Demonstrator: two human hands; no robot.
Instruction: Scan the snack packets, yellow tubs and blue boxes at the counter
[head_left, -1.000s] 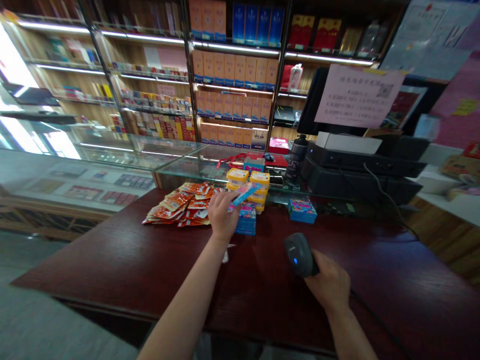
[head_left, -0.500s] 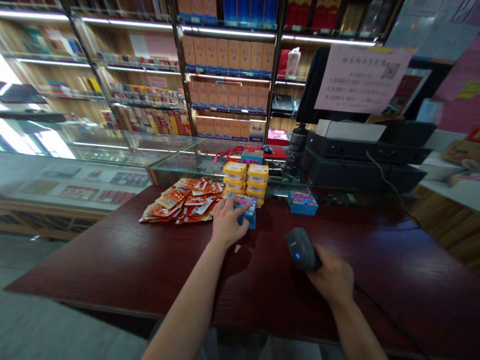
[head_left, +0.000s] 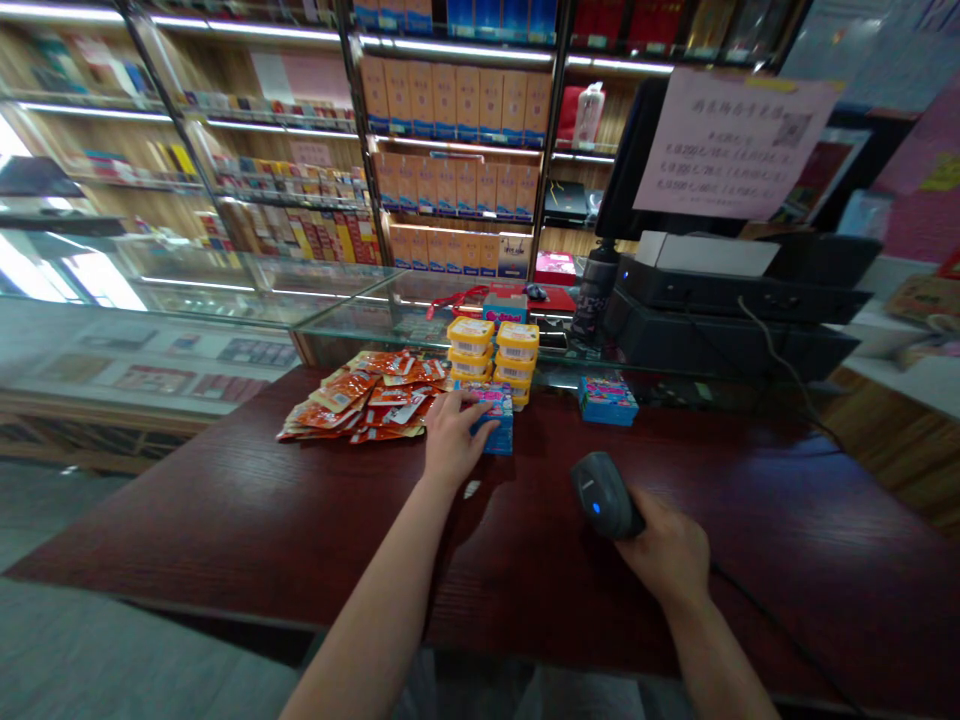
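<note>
On the counter (head_left: 285,510), head view: I log the blue box stack (head_left: 501,436) touching the left hand (head_left: 452,440), at its right, and ahead-left of the right hand (head_left: 667,550), which grips a scanner (head_left: 602,492). Left is nearer; fingers parted, clasp unclear.

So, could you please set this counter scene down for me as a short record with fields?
Left hand: at the stack of blue printed boxes; whether it grips one is unclear
Right hand: holding a handheld barcode scanner, blue light lit
Beside the left hand: pile of orange snack packets
Behind the stack: yellow-lidded tubs in two columns
Farther right: second group of blue boxes, apart from the first
Surface: dark reddish-brown wooden counter
Background: shelves of orange-and-blue cartons
</note>
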